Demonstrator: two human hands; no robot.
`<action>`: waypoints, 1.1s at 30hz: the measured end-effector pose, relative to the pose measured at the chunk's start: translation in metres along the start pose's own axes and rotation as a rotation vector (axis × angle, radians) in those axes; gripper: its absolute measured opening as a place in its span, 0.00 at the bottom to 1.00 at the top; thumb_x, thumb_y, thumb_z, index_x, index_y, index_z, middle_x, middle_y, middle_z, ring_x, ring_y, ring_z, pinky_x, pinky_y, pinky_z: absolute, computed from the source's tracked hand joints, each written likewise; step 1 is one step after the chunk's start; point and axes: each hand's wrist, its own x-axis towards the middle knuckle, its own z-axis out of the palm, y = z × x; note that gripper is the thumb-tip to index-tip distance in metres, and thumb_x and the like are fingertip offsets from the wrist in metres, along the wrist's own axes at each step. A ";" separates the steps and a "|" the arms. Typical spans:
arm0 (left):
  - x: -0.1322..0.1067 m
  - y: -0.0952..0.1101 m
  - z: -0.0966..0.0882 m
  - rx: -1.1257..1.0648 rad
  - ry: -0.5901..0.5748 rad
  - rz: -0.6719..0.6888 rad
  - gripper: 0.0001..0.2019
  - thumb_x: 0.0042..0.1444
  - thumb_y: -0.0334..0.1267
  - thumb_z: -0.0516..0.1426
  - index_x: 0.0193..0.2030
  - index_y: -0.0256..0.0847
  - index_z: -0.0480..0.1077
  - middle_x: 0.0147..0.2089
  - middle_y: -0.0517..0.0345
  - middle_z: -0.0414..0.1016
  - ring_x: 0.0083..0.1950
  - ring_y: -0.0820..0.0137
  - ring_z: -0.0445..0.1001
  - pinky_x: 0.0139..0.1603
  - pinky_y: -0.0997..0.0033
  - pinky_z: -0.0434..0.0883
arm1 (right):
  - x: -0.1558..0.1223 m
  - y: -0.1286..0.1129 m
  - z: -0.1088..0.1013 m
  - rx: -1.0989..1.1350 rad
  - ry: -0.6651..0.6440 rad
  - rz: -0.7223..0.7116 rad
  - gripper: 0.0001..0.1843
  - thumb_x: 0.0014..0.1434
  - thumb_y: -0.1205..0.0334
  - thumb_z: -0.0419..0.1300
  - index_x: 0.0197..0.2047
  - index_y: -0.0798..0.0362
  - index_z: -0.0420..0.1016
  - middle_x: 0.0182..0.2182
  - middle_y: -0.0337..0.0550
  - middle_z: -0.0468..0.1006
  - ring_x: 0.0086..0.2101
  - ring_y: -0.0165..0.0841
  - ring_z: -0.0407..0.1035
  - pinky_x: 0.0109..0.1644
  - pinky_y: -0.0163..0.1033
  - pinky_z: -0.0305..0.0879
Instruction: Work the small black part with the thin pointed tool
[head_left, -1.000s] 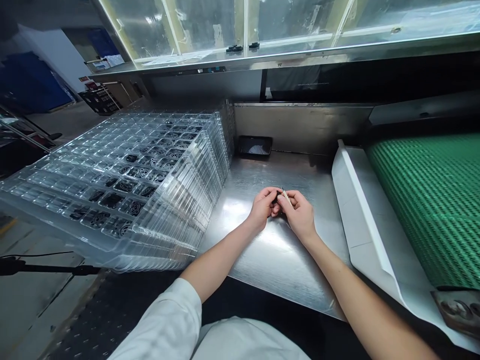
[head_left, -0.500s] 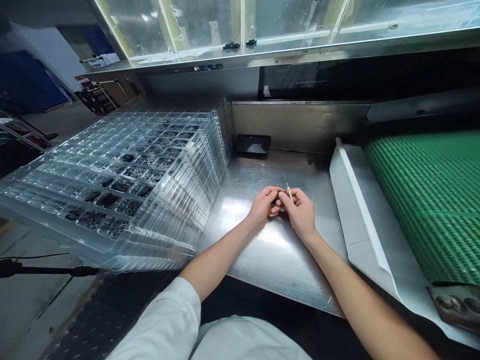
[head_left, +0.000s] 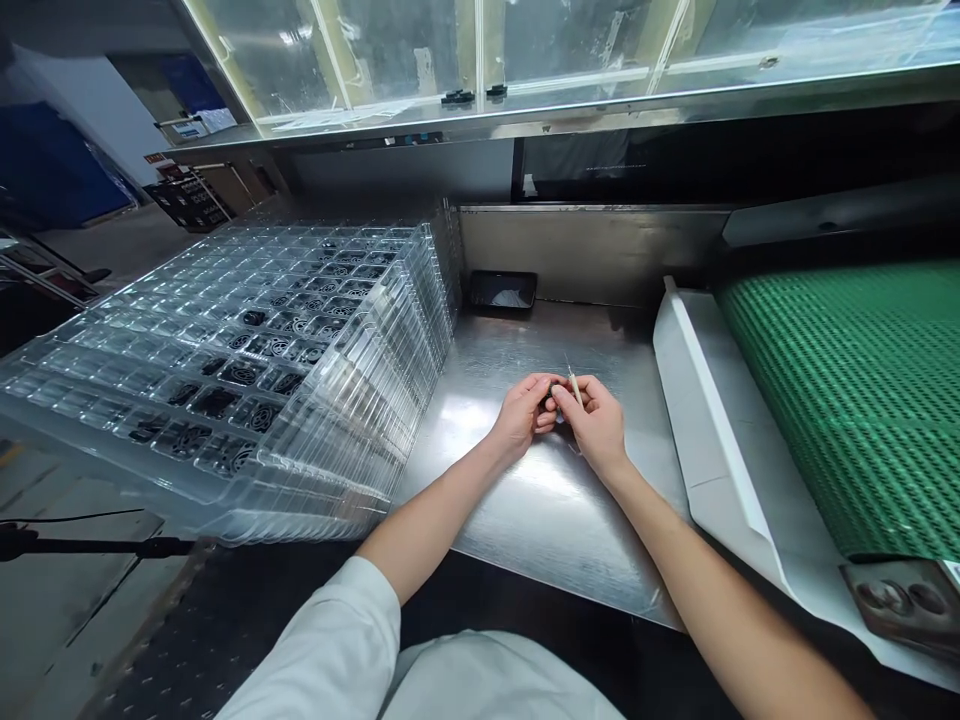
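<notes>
Over the middle of the shiny metal table (head_left: 525, 520), my two hands are close together. My left hand (head_left: 519, 415) is closed on a small black part (head_left: 547, 397), mostly covered by fingers. Between thumb and fingers of my right hand (head_left: 600, 420) sits a pale-handled needle tool (head_left: 575, 388), its thin tip pointing up and away. The right thumb reaches toward the black part; whether it touches is too small to tell. To the left stands a tall stack of clear plastic trays (head_left: 330, 400), with several black round-patterned parts (head_left: 262, 415) in the top tray's pockets.
A dark phone-like device (head_left: 502, 290) lies at the table's back edge. On the right, a white raised guard (head_left: 705, 440) borders a green conveyor belt (head_left: 840, 400). A lit glass-fronted shelf (head_left: 480, 60) spans the top.
The whole view has shifted slightly. Both hands keep their grip, and a little more of the black part shows between the fingers.
</notes>
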 end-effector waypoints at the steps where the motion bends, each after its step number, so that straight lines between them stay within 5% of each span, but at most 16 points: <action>1: 0.000 0.000 0.000 0.001 0.003 0.018 0.17 0.60 0.48 0.67 0.44 0.37 0.71 0.25 0.67 0.61 0.18 0.83 0.53 0.19 0.82 0.47 | 0.000 -0.001 0.000 0.000 -0.005 0.008 0.24 0.57 0.39 0.71 0.39 0.51 0.76 0.28 0.42 0.79 0.27 0.34 0.71 0.31 0.36 0.67; 10: 0.000 0.000 -0.001 0.015 -0.023 0.013 0.18 0.60 0.50 0.66 0.45 0.39 0.70 0.25 0.68 0.60 0.18 0.83 0.51 0.20 0.81 0.46 | -0.002 0.006 -0.001 0.026 0.045 0.025 0.18 0.59 0.44 0.70 0.38 0.51 0.76 0.27 0.39 0.75 0.26 0.31 0.66 0.28 0.34 0.61; 18: -0.001 0.005 -0.002 -0.010 -0.055 -0.029 0.10 0.61 0.39 0.59 0.48 0.38 0.70 0.27 0.64 0.64 0.20 0.78 0.58 0.20 0.79 0.52 | 0.001 0.005 -0.001 0.076 0.041 0.046 0.18 0.59 0.45 0.70 0.37 0.51 0.75 0.26 0.39 0.74 0.25 0.31 0.65 0.27 0.33 0.60; 33: -0.002 0.005 -0.003 -0.029 -0.075 -0.012 0.15 0.60 0.41 0.65 0.50 0.38 0.73 0.28 0.65 0.62 0.21 0.82 0.54 0.21 0.81 0.49 | 0.002 0.008 -0.002 0.071 0.040 0.049 0.20 0.58 0.44 0.70 0.39 0.51 0.73 0.28 0.39 0.74 0.25 0.31 0.65 0.26 0.34 0.61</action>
